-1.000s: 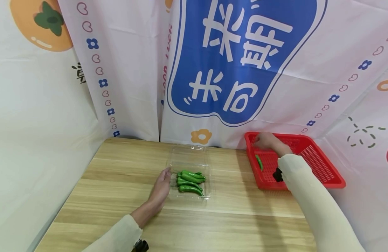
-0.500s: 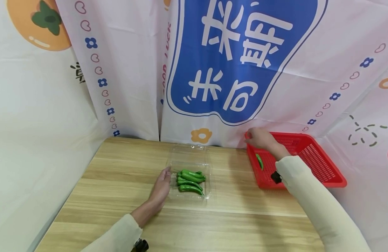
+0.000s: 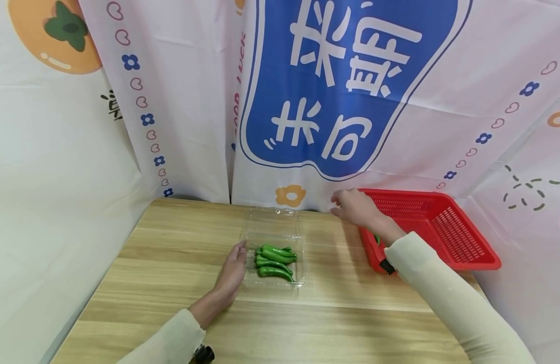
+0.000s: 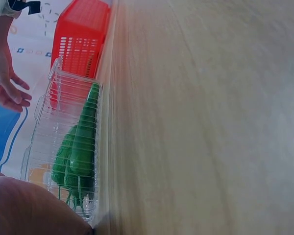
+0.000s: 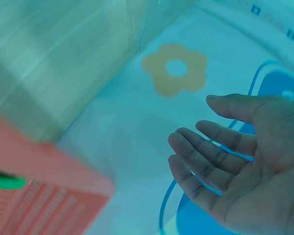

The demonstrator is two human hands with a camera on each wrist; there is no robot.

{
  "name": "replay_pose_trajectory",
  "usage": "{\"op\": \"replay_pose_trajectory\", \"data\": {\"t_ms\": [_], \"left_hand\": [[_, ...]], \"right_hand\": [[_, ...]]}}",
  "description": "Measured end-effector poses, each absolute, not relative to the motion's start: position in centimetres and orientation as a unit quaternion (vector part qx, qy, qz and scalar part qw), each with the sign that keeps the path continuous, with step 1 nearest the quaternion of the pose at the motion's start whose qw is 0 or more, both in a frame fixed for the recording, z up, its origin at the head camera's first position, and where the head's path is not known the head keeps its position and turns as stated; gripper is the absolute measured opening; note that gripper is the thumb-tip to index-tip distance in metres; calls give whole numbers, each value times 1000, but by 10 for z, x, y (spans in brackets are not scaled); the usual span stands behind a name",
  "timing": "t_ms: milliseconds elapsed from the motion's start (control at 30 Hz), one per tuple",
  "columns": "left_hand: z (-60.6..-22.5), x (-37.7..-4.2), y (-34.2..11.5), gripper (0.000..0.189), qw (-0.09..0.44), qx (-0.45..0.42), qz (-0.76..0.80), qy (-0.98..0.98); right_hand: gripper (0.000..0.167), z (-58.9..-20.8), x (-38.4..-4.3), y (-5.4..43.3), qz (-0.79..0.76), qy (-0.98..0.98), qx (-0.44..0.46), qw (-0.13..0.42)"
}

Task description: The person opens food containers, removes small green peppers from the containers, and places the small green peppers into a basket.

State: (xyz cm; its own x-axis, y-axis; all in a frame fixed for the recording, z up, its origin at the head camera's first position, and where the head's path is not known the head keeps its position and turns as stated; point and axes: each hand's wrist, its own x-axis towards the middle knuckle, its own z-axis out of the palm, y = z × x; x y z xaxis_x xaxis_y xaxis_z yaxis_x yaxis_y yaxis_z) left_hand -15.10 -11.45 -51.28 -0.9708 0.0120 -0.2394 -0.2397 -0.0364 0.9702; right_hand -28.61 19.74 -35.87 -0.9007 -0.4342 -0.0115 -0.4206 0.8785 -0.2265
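Note:
A clear plastic clamshell box (image 3: 300, 275) stands with its lid (image 3: 275, 222) raised toward the back. Several green chili peppers (image 3: 274, 272) lie side by side inside it, and in the left wrist view the peppers (image 4: 83, 147) show through the ribbed wall. My left hand (image 3: 232, 273) rests against the left side of this box, its fingertips at the rim. My right hand (image 3: 358, 208) is in the air at the left rim of the red basket (image 3: 482, 253). Seen from the right wrist, that hand (image 5: 250, 156) has loosely spread fingers and an empty palm.
A single green pepper (image 3: 377, 239) lies in the basket, partly hidden by my right forearm. The wooden table (image 3: 184, 253) meets a printed cloth (image 3: 189, 151) along its back edge, with more cloth at both sides.
My right hand has come out of the red basket and moved left over its rim, lowering the view of the pepper there. My left hand and the box have stayed put.

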Motion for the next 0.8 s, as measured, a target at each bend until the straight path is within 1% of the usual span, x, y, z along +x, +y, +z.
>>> {"op": "replay_pose_trajectory", "data": {"t_ms": [333,700,800], "left_hand": [[-511,-149,-114,57,86,-79,711,693],[-512,-150,-113,57,86,-79,713,692],[-511,-150,-114,57,85,-80,713,692]], "right_hand": [[28,-372,-262,166,-50,949,-312,-20],[28,-388,-241,144,-25,923,-381,-41],[27,-391,-235,137,-22,919,-391,-34]]}}
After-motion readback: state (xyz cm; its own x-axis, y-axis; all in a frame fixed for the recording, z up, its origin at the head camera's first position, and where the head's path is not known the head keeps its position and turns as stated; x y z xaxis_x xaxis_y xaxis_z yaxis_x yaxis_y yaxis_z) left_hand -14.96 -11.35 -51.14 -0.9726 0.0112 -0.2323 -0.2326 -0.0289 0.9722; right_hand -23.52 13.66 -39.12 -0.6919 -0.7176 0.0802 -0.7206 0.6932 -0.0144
